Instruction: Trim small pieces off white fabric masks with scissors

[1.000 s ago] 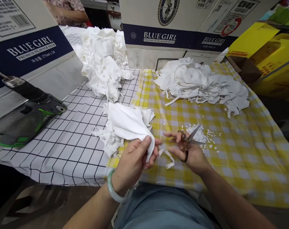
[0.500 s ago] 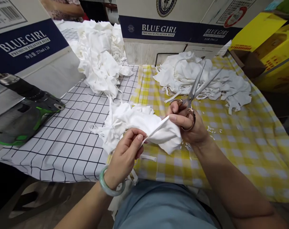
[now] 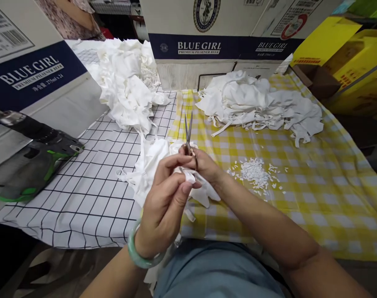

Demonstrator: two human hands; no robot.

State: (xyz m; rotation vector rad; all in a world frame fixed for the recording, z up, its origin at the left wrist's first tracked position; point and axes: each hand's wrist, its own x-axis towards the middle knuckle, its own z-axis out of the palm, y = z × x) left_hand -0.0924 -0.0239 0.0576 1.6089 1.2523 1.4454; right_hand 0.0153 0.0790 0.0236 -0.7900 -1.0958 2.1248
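My left hand (image 3: 166, 198), with a green bangle on the wrist, pinches a white cloth piece (image 3: 151, 165) and its thin strap near the table's front edge. My right hand (image 3: 204, 165) has crossed to the left and grips a pair of scissors (image 3: 187, 132), blades pointing up and away and nearly together. Both hands meet over the small heap of white cloth where the two tablecloths join. Much of the cloth between the fingers is hidden.
A grey and green cordless drill (image 3: 36, 153) lies at the left. Two piles of white cloth (image 3: 126, 87) (image 3: 259, 103) sit at the back, before Blue Girl cartons (image 3: 213, 41). Small white offcuts (image 3: 253, 171) dot the yellow checked cloth. Yellow boxes (image 3: 346, 62) stand at right.
My right hand swung the scissors from the right side to the left, over the cloth. The blades went from spread wide to nearly together. My left hand shifted its pinch on the strap.
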